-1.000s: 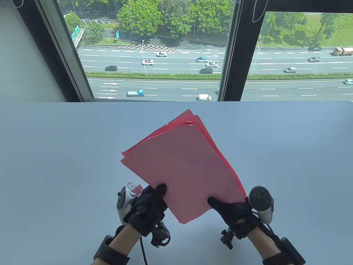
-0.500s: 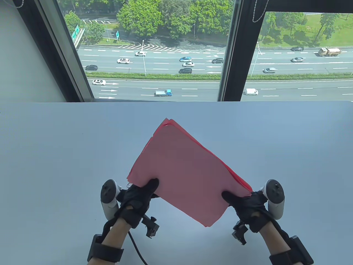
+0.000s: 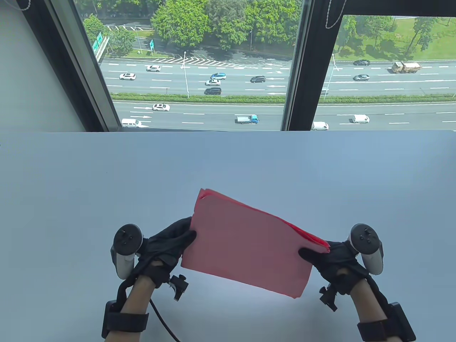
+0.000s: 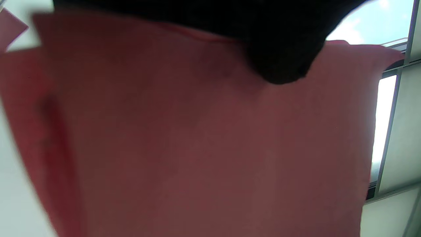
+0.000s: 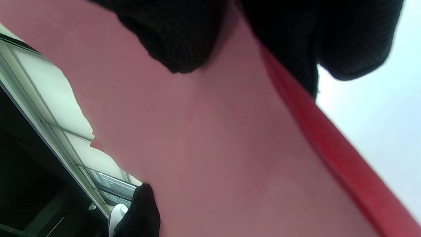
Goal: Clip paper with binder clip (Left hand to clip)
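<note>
Now the paper (image 3: 249,249) has swung down, nearly level above the tabletop (image 3: 71,199), its sheets squared; left hand (image 3: 167,245) and right hand (image 3: 333,262) pinch opposite edges. Clipping remains; no clip visible.

A pale grey table (image 3: 71,185) fills the near half of the scene. Beyond its far edge stands a window (image 3: 199,64) with a dark frame post (image 3: 302,71) right of centre. Through the glass lies a wide road (image 3: 228,117) carrying cars and a blue truck (image 3: 247,119), with green trees (image 3: 221,21) on its far side.
</note>
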